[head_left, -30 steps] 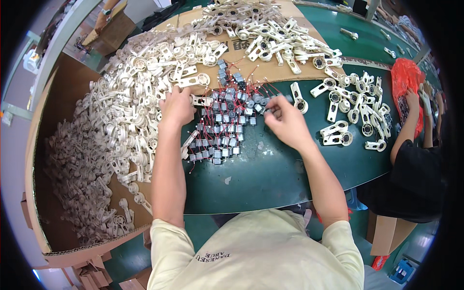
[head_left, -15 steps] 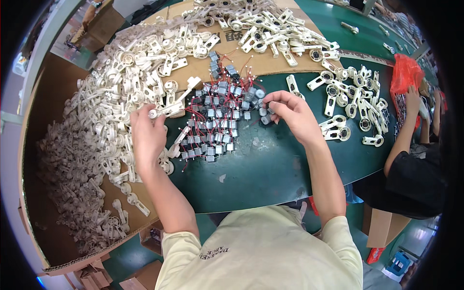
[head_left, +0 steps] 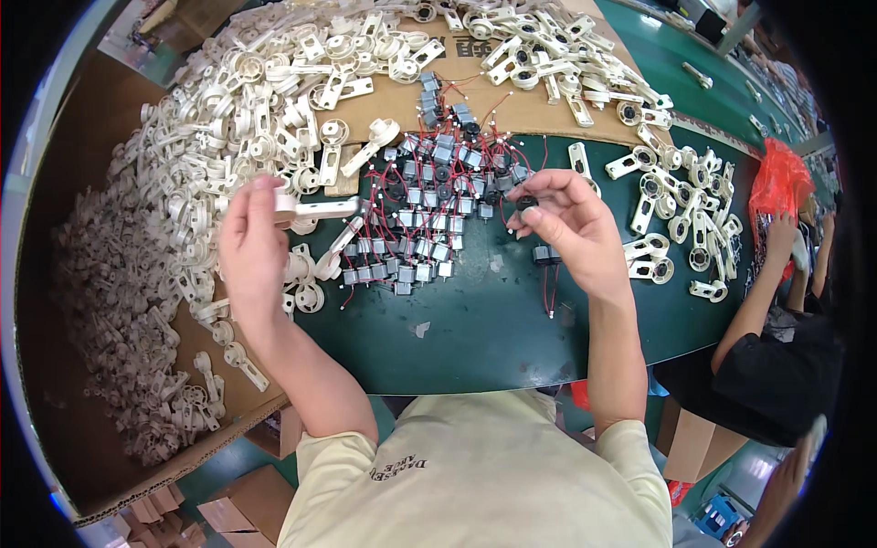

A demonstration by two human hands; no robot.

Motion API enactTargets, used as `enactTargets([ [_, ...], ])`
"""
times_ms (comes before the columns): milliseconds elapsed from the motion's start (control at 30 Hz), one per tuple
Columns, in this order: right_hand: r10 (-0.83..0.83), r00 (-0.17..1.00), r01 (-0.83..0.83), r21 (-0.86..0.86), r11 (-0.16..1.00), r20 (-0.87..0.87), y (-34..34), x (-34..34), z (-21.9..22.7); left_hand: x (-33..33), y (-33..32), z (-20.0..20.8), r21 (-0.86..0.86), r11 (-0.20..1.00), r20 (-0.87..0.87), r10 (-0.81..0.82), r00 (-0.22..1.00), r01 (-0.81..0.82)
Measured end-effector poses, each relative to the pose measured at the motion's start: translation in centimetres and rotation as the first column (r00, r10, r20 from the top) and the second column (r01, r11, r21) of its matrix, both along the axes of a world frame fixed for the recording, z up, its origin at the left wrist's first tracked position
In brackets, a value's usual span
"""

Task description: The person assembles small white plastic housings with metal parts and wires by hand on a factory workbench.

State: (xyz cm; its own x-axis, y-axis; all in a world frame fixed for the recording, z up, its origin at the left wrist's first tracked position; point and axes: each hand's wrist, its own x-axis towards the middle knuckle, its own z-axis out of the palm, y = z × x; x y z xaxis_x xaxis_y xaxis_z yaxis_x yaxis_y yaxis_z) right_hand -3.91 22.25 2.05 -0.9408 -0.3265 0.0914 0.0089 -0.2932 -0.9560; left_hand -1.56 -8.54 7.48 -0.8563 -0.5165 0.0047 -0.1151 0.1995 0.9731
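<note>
A white plastic housing [head_left: 322, 209] with a long slotted arm is gripped by its round end in my left hand [head_left: 253, 251]. Between the thumb and fingers of my right hand [head_left: 577, 224] is a small motor [head_left: 527, 203] with its black end showing; the fingers cover most of it. A grey motor [head_left: 545, 255] with red wires shows just below the right palm; whether it lies on the table or hangs from the hand I cannot tell. Between my hands spreads a cluster of grey motors [head_left: 416, 221] with red wires and white plugs.
White housings [head_left: 265, 119] are heaped over cardboard at the left and back. More housings with black rings [head_left: 699, 205] lie on the green table [head_left: 457, 342] at the right. Beyond them, another person's arm [head_left: 763, 279] reaches to a red plastic bag [head_left: 781, 178].
My right hand has come away from the motor cluster with a black-ended motor in its fingers. My left hand has turned the housing, its arm now pointing right. The whole view has shifted slightly.
</note>
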Motion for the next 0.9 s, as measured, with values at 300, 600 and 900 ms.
enactTargets([
  [300, 0.044, 0.999, -0.044, 0.052, 0.998, 0.004, -0.6, 0.9, 0.1, 1.8, -0.7, 0.2, -0.13, 0.796, 0.503, -0.461, 0.731, 0.592],
  [600, 0.131, 0.99, -0.133, -0.038, 0.99, -0.053, -2.8, 2.8, 0.1, -0.5, 4.1, -4.3, 0.717, 0.434, -0.375, -0.419, 0.827, 0.545],
  [900, 0.12, 0.99, -0.116, 0.055, 0.992, -0.073, -3.3, 2.9, -0.1, -0.6, 6.2, -5.4, 0.619, 0.454, -0.347, -0.574, 0.742, 0.641],
])
